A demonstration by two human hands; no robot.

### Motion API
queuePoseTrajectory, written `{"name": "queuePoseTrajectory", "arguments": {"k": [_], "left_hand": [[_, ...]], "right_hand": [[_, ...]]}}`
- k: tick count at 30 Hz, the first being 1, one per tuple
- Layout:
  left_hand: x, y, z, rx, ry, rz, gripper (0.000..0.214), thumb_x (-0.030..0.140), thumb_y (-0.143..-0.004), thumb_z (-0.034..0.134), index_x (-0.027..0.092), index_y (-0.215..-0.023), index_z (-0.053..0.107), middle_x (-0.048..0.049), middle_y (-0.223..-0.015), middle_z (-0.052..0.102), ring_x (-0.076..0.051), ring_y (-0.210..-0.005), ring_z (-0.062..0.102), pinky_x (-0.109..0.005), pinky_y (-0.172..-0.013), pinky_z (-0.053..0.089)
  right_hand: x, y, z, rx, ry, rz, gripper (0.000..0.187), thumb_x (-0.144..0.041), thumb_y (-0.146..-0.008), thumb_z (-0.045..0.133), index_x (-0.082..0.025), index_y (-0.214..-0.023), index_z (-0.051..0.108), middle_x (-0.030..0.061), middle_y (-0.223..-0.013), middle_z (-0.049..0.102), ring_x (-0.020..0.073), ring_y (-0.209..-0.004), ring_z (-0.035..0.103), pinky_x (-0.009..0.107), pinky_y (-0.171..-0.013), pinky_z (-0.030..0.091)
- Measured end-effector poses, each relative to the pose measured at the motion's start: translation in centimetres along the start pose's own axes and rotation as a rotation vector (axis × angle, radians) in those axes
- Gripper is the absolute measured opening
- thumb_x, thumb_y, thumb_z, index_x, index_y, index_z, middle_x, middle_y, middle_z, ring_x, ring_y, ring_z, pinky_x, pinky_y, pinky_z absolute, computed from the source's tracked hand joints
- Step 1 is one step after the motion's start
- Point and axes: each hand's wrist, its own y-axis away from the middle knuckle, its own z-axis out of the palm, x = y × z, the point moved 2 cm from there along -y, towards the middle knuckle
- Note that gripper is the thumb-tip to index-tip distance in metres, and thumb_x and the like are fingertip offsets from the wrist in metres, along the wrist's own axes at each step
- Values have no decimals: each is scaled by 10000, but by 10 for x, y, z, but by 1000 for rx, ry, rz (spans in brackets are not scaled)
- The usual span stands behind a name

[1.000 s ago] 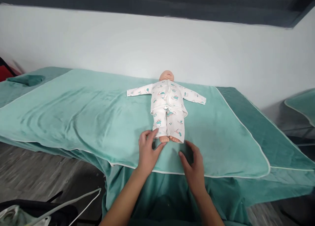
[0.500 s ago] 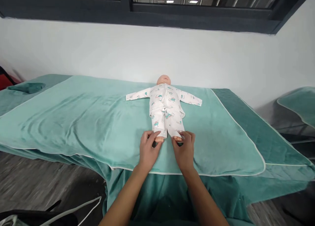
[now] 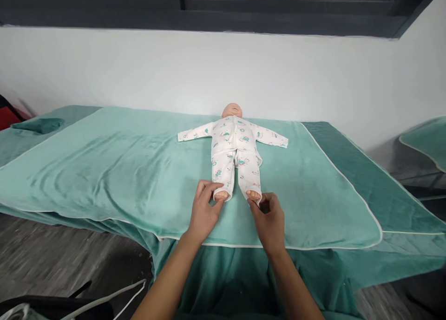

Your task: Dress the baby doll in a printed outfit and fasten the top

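Observation:
A baby doll (image 3: 235, 146) in white printed pyjamas lies on its back on a teal towel (image 3: 104, 171), head toward the wall and arms spread. My left hand (image 3: 202, 211) pinches the doll's left-side foot and trouser cuff. My right hand (image 3: 269, 218) pinches the other foot at its cuff. The doll's legs lie slightly apart between my hands.
The towel covers a long table against a white wall (image 3: 209, 69), with a darker teal cover (image 3: 365, 171) showing at the right. A folded teal cloth (image 3: 38, 124) lies at far left. A white cord (image 3: 114, 296) and dark gear sit low at the left.
My right hand came in from the towel and closed on the doll's foot. The doll's legs have been drawn apart. The view tilted up a little.

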Motion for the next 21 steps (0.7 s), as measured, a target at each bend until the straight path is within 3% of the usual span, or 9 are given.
{"name": "queuePoseTrajectory", "arguments": {"k": [6, 9, 15, 18, 21], "left_hand": [[-15, 9, 5, -7, 78, -128, 163, 179, -831, 656, 252, -976, 672, -22, -974, 523, -156, -859, 556, -275, -764, 473], [-15, 8, 5, -26, 123, -180, 142, 168, -810, 662, 245, -928, 678, -19, -962, 520, -145, -811, 546, -264, -716, 464], [-7, 4, 2, -39, 160, -192, 126, 176, -802, 664, 256, -891, 702, -20, -920, 513, -148, -776, 540, -260, -663, 457], [-3, 4, 1, -34, 161, -167, 148, 148, -800, 643, 259, -877, 705, -19, -907, 507, -148, -764, 533, -263, -658, 459], [-4, 3, 0, -43, 159, -150, 163, 128, -792, 631, 254, -870, 700, -16, -908, 509, -142, -755, 526, -263, -662, 456]], "right_hand": [[0, 13, -11, 55, 158, -303, 148, -289, -927, 621, -236, -831, 522, 28, -885, 594, 204, -868, 579, 353, -763, 476], [-7, 21, -10, 67, 161, -372, 62, -234, -939, 602, -245, -933, 542, 44, -932, 596, 214, -902, 594, 371, -767, 505], [-29, 25, 16, -48, 278, -552, 270, -152, -929, 575, -271, -1171, 576, 90, -1173, 629, 268, -1126, 571, 479, -919, 506], [-34, 15, 33, -53, 383, -578, 200, -151, -903, 591, -252, -1074, 613, 112, -1311, 592, 328, -1281, 487, 576, -1028, 430], [-36, 4, 43, -70, 404, -569, 130, -126, -863, 605, -232, -936, 628, 112, -1326, 591, 342, -1326, 447, 603, -1068, 390]]}}
